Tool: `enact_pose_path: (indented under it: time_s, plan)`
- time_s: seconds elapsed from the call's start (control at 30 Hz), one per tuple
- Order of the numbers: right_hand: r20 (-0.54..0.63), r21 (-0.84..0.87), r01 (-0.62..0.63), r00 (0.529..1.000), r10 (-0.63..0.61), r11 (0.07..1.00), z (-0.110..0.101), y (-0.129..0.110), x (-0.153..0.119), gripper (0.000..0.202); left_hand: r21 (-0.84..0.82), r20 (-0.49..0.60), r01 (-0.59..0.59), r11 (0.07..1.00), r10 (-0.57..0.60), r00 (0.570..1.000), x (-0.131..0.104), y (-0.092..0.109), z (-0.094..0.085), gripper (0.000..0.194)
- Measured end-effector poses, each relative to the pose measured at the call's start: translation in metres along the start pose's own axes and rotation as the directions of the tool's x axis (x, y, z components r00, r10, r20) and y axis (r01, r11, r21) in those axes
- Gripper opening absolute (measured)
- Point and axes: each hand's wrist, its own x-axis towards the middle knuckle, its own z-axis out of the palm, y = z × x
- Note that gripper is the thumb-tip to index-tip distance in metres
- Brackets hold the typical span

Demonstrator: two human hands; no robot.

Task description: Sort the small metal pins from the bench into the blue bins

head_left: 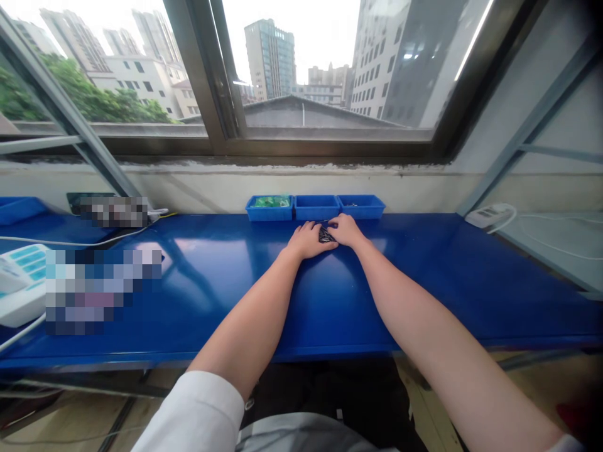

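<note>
A small heap of dark, thin metal pieces (326,235) lies on the blue tabletop (330,301), between my two hands. My left hand (311,240) rests flat at the heap's left and near side, its fingers stretched out and touching the pieces. From the right, my right hand (345,230) curves round the heap with its fingers apart, some tips over the pieces. Just behind the hands stand three blue bins in a row: the left bin (270,216) holds green packets, the middle bin (317,214) shows nothing inside, and the right bin (362,214) holds a few small pieces.
A power strip (490,215) with a white cable sits at the right back. On the left are a white device with blue-green parts (26,276), cables and blurred items. Metal shelf posts stand at both sides; a window (330,147) is behind the table.
</note>
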Motion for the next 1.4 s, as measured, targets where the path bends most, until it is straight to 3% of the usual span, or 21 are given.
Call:
enact_pose_path:
  time_s: [0.1, 0.3, 0.43, 0.9, 1.1, 1.23, 1.4]
  plan:
    - [0.005, 0.02, 0.005, 1.0, -0.005, 1.0, 0.002, 0.001, 0.001, 0.026, 0.013, 0.002, -0.006, 1.0, 0.006, 1.0, 0.001, -0.002, 0.002, 0.085]
    - [0.037, 0.126, 0.002, 0.999, -0.007, 0.992, 0.0, 0.0, 0.0, 0.023, -0.003, -0.057, 0.007, 1.0, -0.007, 0.998, 0.001, -0.003, 0.001, 0.062]
    - [0.077, 0.167, -0.041, 0.997, 0.029, 0.985, -0.003, -0.003, -0.001, 0.018, -0.016, -0.061, 0.012, 1.0, -0.013, 0.998, 0.001, -0.004, 0.001, 0.057]
    - [0.137, 0.108, -0.104, 0.987, 0.089, 0.989, -0.003, -0.01, -0.002, 0.015, 0.005, -0.041, 0.01, 1.0, -0.01, 0.999, 0.001, -0.002, -0.001, 0.043]
    - [0.077, 0.104, -0.085, 0.994, 0.077, 0.991, 0.001, -0.008, -0.001, 0.018, -0.015, -0.045, 0.013, 1.0, -0.014, 0.999, 0.002, -0.003, 0.001, 0.041]
    - [0.004, 0.132, -0.077, 0.997, 0.077, 0.988, -0.002, -0.011, -0.001, 0.022, -0.061, -0.12, 0.031, 0.998, -0.038, 0.992, 0.003, -0.004, 0.003, 0.046]
    - [-0.046, 0.188, -0.024, 0.998, 0.033, 0.982, -0.01, -0.019, -0.003, 0.027, -0.084, -0.229, 0.006, 0.996, -0.025, 0.973, 0.004, -0.005, 0.001, 0.029]
